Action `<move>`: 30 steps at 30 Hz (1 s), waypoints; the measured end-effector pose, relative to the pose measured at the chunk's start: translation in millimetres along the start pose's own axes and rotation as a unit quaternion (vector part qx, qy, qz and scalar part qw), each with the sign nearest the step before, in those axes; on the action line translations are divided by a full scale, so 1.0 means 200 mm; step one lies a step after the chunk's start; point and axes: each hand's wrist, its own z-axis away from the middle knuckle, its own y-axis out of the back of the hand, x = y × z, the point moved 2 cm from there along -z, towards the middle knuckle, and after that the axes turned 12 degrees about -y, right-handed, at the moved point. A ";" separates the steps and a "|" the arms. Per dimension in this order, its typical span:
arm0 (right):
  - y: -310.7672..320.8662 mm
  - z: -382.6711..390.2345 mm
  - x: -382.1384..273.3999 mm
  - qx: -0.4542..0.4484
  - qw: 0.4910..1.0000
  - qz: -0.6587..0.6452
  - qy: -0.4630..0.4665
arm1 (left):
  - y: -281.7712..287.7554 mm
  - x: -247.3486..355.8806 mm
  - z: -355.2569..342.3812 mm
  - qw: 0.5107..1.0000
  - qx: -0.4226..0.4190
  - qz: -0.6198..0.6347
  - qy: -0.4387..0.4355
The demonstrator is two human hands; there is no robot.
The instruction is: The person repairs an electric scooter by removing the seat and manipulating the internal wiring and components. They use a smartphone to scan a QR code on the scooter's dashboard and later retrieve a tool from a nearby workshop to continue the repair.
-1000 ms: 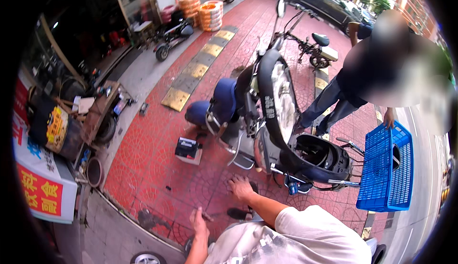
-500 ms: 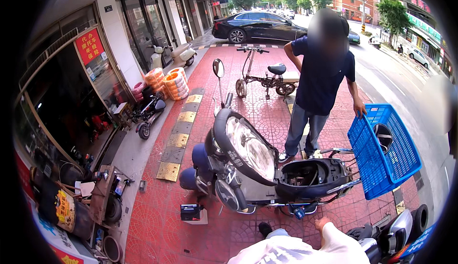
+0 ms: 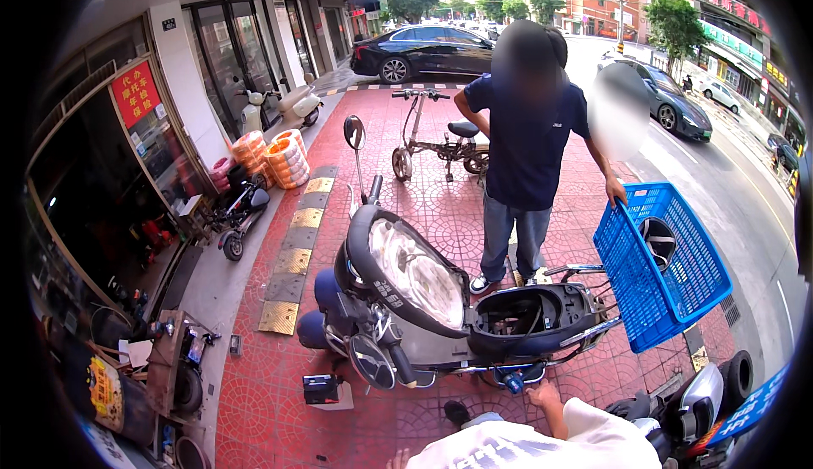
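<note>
An electric scooter (image 3: 440, 346) stands sideways before me, its seat (image 3: 419, 266) tipped up and the compartment (image 3: 518, 312) beneath it uncovered. Beside its lower near side, my right hand (image 3: 546, 394) is just right of a small blue and black object (image 3: 514, 382), apparently a power tool. The fingers look curled; whether they hold anything is hidden. Only the fingers of my left hand (image 3: 398, 460) show at the bottom edge, stretched out over the paving with nothing visible in them. A blue plastic crate (image 3: 669, 299) sits at the scooter's rear, a dark helmet (image 3: 658, 240) inside.
Across the scooter a person (image 3: 529, 138) in a dark shirt rests one hand on the crate. A black and white box (image 3: 326, 391) lies on the red tiles. Behind stands a folding bike (image 3: 440, 147). Tyres (image 3: 738, 380) and another scooter (image 3: 703, 401) are at lower right.
The view has swung slightly right, shifting the scene left. My right hand is slightly nearer the blue object, and my left fingers have appeared. A dark car has come further into view on the road.
</note>
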 end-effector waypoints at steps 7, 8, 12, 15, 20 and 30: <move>0.00 0.04 -0.19 -0.037 0.999 0.004 0.002 | 0.03 0.01 0.03 1.000 0.011 -0.003 0.005; -0.01 0.06 -0.20 -0.057 0.998 0.010 0.001 | 0.04 0.01 0.04 1.000 0.013 -0.004 0.007; -0.13 0.01 -0.16 -0.050 0.997 0.051 0.016 | 0.05 0.01 0.03 1.000 0.017 -0.009 0.005; -0.13 0.04 -0.22 -0.080 0.995 0.056 0.028 | 0.08 0.01 0.07 0.999 0.025 -0.017 0.010; -0.06 -0.03 -0.35 -0.044 0.995 0.046 0.082 | 0.12 -0.02 0.18 0.999 0.047 -0.015 0.000; 0.07 0.15 -0.80 -0.225 0.922 0.189 0.250 | 0.60 -0.02 0.63 0.979 0.111 0.088 0.148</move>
